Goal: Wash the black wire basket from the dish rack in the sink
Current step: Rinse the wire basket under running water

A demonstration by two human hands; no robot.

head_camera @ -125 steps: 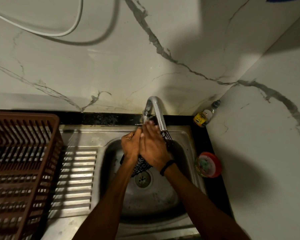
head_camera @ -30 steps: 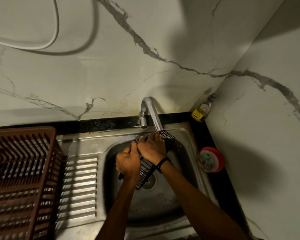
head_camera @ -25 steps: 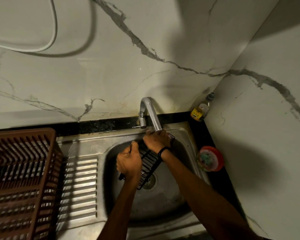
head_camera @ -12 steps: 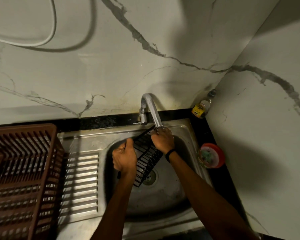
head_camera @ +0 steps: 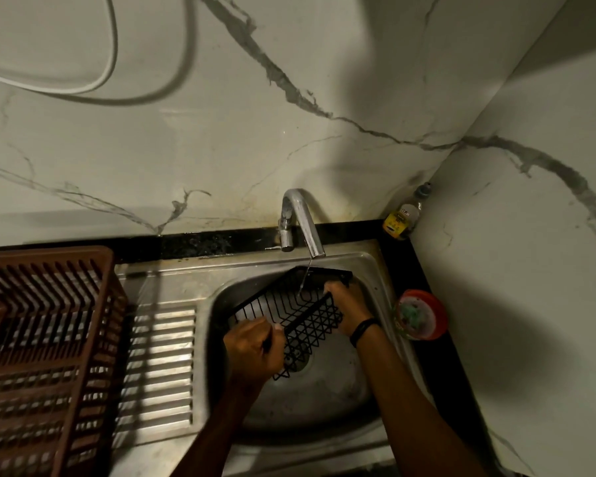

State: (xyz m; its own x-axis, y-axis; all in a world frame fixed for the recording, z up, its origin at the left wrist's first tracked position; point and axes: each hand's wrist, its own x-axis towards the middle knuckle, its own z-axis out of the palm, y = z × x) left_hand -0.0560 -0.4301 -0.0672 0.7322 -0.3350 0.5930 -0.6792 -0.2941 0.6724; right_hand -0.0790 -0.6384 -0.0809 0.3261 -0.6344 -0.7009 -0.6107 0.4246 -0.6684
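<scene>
Basket [head_camera: 310, 318], black wire, is held over the sink [head_camera: 327, 404] bowl, tilted, open side up toward the tap [head_camera: 301, 218]. A thin stream of water [head_camera: 305, 274] drops from the spout into the basket's back part. Left grip [head_camera: 255, 346] is curled round the near-left rim wire; right grip [head_camera: 346, 304] is wrapped round the right end, w/ a black wristband [head_camera: 363, 330] just behind it. Basket's low corner hangs above the drain. Brown dish rack [head_camera: 42, 339] sits left, beside the ribbed drainboard [head_camera: 159, 366]. Yellow-label bottle [head_camera: 401, 218] in the back corner; red round tub [head_camera: 422, 315] on the table at right.
</scene>
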